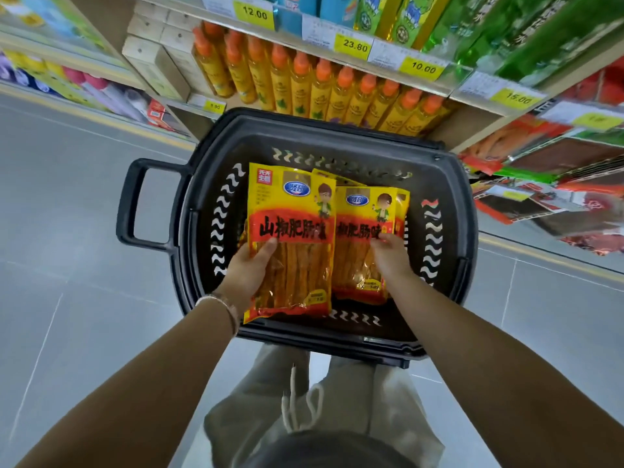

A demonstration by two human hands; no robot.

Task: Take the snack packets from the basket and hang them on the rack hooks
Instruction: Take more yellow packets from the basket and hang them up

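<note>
Head view: looks down into a black basket point(467, 231) in the middle of the frame, just beyond the person's legs, with shop shelves behind it.
Left hand: the left hand point(248, 270) grips the front packet point(290, 231) at its lower left edge. The thumb lies on the face and the fingers are hidden behind.
Front packet: yellow and red, with a clear window showing long orange strips. It is raised and tilted above the basket, its lower edge over the near rim.
Right hand: the right hand point(391, 255) lies on the second packet point(363, 231), bent fingertips on its red band. Whether it pinches or only touches, I cannot tell.
Second packet: lower in the basket, just right of the front packet and partly covered by it. Slivers of more packets show behind it.
Rack: at the right edge hang red and green packets point(547, 170). The hooks themselves are too blurred to make out.
Shelf: in the upper middle stands a row of yellow bottles point(337, 92) with orange caps, under yellow price tags point(351, 45).
Handling: the packets look light, thin and floppy, with slick film that may slide between fingers. The strips inside could probably snap if folded.
Where to hold: probably a pinch on a side edge or low corner, kept flat, leaving the top band free for a hook. No hanging hole is visible from here.
</note>
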